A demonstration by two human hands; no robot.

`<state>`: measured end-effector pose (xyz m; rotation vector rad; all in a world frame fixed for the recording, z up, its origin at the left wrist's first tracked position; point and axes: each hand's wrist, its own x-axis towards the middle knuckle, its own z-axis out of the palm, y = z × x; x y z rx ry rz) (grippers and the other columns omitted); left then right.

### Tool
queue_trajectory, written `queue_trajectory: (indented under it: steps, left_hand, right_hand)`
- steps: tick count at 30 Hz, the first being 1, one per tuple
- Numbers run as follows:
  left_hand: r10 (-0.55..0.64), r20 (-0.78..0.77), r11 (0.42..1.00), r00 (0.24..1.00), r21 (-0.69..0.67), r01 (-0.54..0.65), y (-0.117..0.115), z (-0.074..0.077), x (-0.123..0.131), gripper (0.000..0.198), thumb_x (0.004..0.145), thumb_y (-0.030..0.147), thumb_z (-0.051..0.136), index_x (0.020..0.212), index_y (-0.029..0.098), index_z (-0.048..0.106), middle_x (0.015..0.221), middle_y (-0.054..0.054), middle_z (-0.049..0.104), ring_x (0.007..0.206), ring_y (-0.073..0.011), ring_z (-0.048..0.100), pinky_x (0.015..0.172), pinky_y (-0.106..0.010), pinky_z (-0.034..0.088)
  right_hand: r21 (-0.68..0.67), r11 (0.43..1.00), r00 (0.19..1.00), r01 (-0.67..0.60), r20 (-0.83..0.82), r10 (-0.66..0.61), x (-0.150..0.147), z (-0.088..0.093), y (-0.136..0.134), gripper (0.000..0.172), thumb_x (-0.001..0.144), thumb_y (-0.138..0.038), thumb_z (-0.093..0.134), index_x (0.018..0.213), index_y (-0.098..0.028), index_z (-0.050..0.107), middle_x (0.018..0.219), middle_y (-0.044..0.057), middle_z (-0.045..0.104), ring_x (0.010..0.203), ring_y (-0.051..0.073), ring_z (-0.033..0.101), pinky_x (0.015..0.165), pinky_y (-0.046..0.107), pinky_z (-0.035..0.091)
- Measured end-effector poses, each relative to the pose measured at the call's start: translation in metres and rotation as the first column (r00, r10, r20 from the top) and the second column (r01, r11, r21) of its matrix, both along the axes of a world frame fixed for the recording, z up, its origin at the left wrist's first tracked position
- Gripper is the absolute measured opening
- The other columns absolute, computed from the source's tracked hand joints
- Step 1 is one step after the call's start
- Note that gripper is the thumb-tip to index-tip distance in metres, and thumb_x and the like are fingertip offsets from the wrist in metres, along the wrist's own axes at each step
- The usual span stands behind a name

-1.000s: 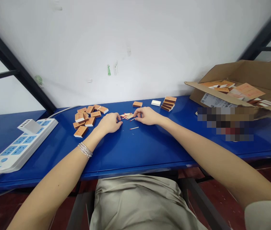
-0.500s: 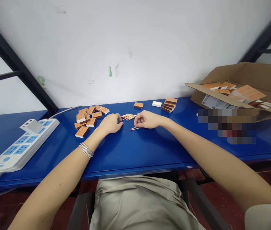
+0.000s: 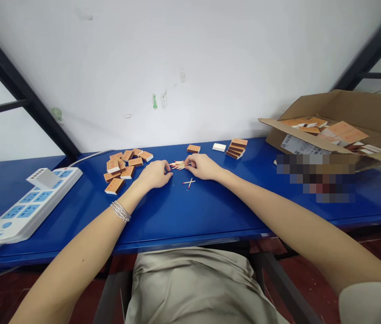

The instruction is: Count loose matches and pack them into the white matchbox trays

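Note:
A loose pile of red-tipped matches point(image 3: 178, 165) lies on the blue table between my hands. My left hand point(image 3: 157, 174) rests at the pile's left end, fingers loosely curved, with a small gap between thumb and forefinger and nothing seen in it. At the right end, the fingertips of my right hand point(image 3: 203, 166) are drawn together against the matches; whatever is between them is hidden. Two matches point(image 3: 190, 182) lie crossed on the table, nearer to me than the pile.
Several orange matchboxes point(image 3: 127, 172) are heaped at left, near a white power strip point(image 3: 42, 202). Behind my right hand are a single matchbox point(image 3: 193, 148), a white block point(image 3: 219, 147) and a matchbox stack point(image 3: 237, 148). An open cardboard box point(image 3: 278, 135) holding more matchboxes stands at far right.
My right hand has moved from the loose match near me back to the pile's right end. A second match now lies across the first. My left hand has stayed in place.

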<state>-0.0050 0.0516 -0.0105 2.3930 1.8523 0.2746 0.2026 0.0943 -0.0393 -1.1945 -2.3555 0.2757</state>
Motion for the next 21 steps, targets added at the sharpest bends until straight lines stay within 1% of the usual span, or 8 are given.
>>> queue_trajectory:
  steps: [4, 7, 10, 12, 13, 16, 19, 21]
  left_hand:
    - [-0.028, 0.053, 0.999, 0.998, 0.037, 0.026, 0.001, -0.001, -0.001, 0.015, 0.081, 0.027, 0.063, 0.092, 0.017, 0.066, 0.086, -0.006, 0.071, 0.078, -0.0195, 0.063, 0.072, -0.031, 0.047]
    - [-0.186, 0.192, 0.981, 0.963, 0.085, 0.173, -0.002, -0.003, 0.004, 0.016, 0.079, 0.029, 0.066, 0.089, 0.017, 0.068, 0.086, -0.004, 0.069, 0.071, -0.0157, 0.06, 0.07, -0.029, 0.047]
    - [-0.354, 0.352, 0.935, 0.866, 0.143, 0.324, -0.009, -0.006, 0.015, 0.027, 0.08, 0.041, 0.067, 0.092, 0.017, 0.068, 0.087, -0.003, 0.067, 0.067, -0.0129, 0.057, 0.066, -0.027, 0.047]
    - [-0.437, 0.337, 0.899, 0.834, 0.195, 0.392, -0.014, -0.009, 0.023, 0.033, 0.076, 0.048, 0.07, 0.089, 0.017, 0.068, 0.087, -0.004, 0.066, 0.07, -0.0136, 0.056, 0.068, -0.028, 0.047]
    - [-0.466, 0.316, 0.884, 0.827, 0.201, 0.421, -0.015, -0.01, 0.026, 0.033, 0.075, 0.048, 0.071, 0.088, 0.017, 0.068, 0.088, -0.004, 0.066, 0.072, -0.0145, 0.056, 0.07, -0.029, 0.047]
    - [-0.496, 0.28, 0.868, 0.822, 0.169, 0.466, -0.016, -0.014, 0.03, 0.024, 0.077, 0.039, 0.069, 0.088, 0.017, 0.068, 0.084, -0.003, 0.065, 0.07, -0.0137, 0.055, 0.068, -0.028, 0.047]
    - [-0.481, 0.314, 0.874, 0.818, 0.102, 0.475, -0.014, -0.016, 0.027, 0.016, 0.08, 0.029, 0.064, 0.09, 0.018, 0.07, 0.077, -0.001, 0.065, 0.06, -0.0104, 0.052, 0.061, -0.025, 0.044]
    - [-0.482, 0.336, 0.872, 0.809, 0.091, 0.481, -0.013, -0.016, 0.025, 0.015, 0.08, 0.025, 0.063, 0.09, 0.018, 0.07, 0.076, 0.0, 0.065, 0.059, -0.0093, 0.052, 0.059, -0.024, 0.043]
  right_hand:
    - [-0.003, 0.999, 0.998, 0.052, 0.041, -0.051, -0.004, 0.004, -0.006, 0.01, 0.086, -0.022, 0.055, 0.091, -0.019, 0.063, 0.085, 0.003, 0.065, 0.066, 0.013, 0.051, 0.059, 0.025, 0.031]
    - [0.004, 0.998, 0.996, 0.06, 0.064, -0.06, -0.005, 0.005, -0.008, 0.012, 0.087, -0.021, 0.052, 0.094, -0.019, 0.062, 0.089, 0.004, 0.066, 0.069, 0.013, 0.053, 0.061, 0.025, 0.032]
    - [-0.013, 0.997, 0.995, 0.07, 0.075, -0.069, -0.006, 0.004, -0.007, 0.014, 0.087, -0.023, 0.05, 0.096, -0.019, 0.062, 0.092, 0.005, 0.067, 0.071, 0.015, 0.055, 0.06, 0.025, 0.032]
    - [-0.022, 0.997, 0.995, 0.072, 0.078, -0.07, -0.006, 0.005, -0.006, 0.015, 0.086, -0.023, 0.051, 0.094, -0.019, 0.062, 0.094, 0.006, 0.068, 0.075, 0.016, 0.057, 0.06, 0.025, 0.032]
    - [-0.02, 0.997, 0.995, 0.068, 0.072, -0.066, -0.006, 0.005, -0.006, 0.015, 0.086, -0.023, 0.051, 0.094, -0.018, 0.063, 0.095, 0.007, 0.068, 0.076, 0.016, 0.057, 0.06, 0.025, 0.033]
    - [-0.031, 0.999, 0.999, 0.008, 0.034, -0.007, -0.002, 0.01, -0.006, 0.014, 0.086, -0.02, 0.052, 0.092, -0.016, 0.063, 0.09, 0.007, 0.068, 0.073, 0.014, 0.056, 0.063, 0.024, 0.036]
    - [-0.135, 0.989, 0.998, -0.061, 0.015, 0.063, 0.007, 0.018, -0.007, 0.011, 0.083, -0.02, 0.056, 0.088, -0.015, 0.065, 0.08, 0.004, 0.067, 0.066, 0.011, 0.054, 0.062, 0.023, 0.037]
    - [-0.213, 0.975, 0.997, -0.066, 0.03, 0.074, 0.013, 0.024, -0.008, 0.01, 0.079, -0.021, 0.06, 0.085, -0.016, 0.066, 0.077, 0.002, 0.067, 0.063, 0.011, 0.054, 0.06, 0.022, 0.038]
